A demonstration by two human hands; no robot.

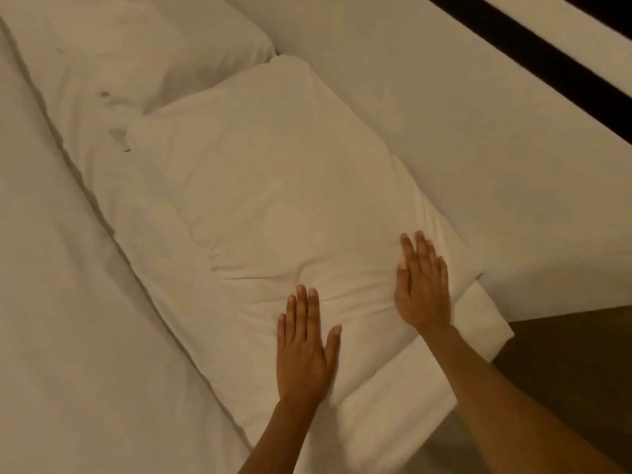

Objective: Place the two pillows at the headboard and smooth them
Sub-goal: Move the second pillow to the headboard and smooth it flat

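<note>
Pressing flat on the near pillow [273, 200], both hands lie palm down with fingers stretched out and close together, gripping nothing. The left hand [304, 350] rests near the pillow's lower edge, the right hand [422, 285] beside its corner by the headboard [444, 114]. The far pillow [143, 53] lies just beyond, touching the first, also against the headboard. Both sit on the white sheet [51, 302].

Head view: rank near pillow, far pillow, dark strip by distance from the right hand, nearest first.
1. Near pillow: directly under the right hand, palm flat on its right end.
2. Far pillow: upper left, beyond the near one.
3. Dark strip: top right, up the wall.
</note>
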